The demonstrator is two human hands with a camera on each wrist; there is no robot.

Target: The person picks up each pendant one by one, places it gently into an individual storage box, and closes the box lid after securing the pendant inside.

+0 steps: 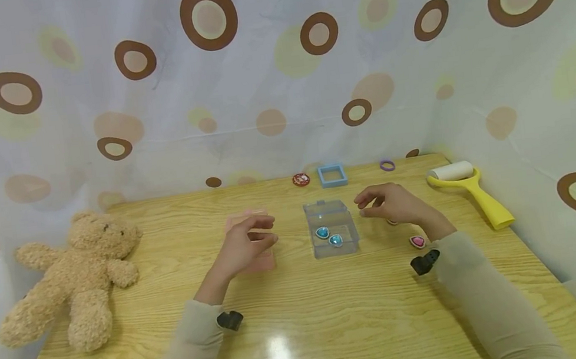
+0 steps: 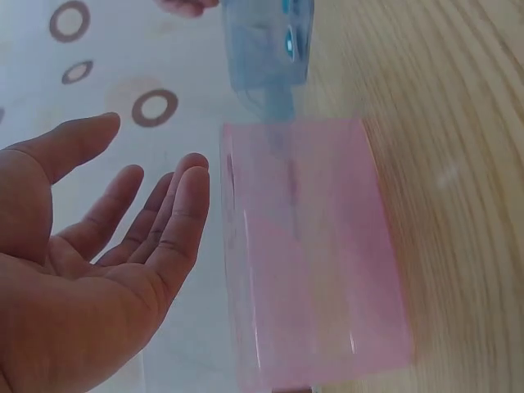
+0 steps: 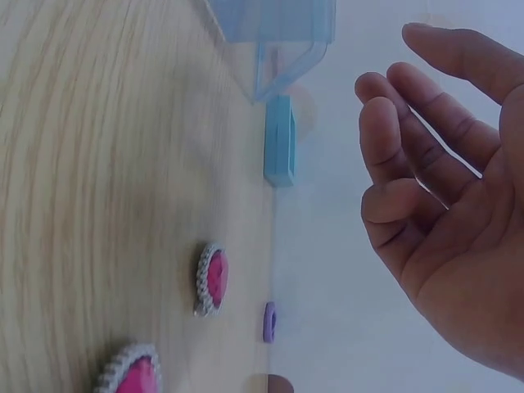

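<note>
Blue box (image 1: 336,251), just below frame centre, two turquoise gems (image 1: 322,232) inside; probably light, stiff, slippery: best held by side walls. Pink box (image 1: 262,262), left of it. Left grip (image 1: 242,245), right grip (image 1: 394,203): fingers relaxed, nothing held

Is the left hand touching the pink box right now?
Apart. The left wrist view shows it: a visible gap runs between the left hand and the near side of the pink box.
</note>
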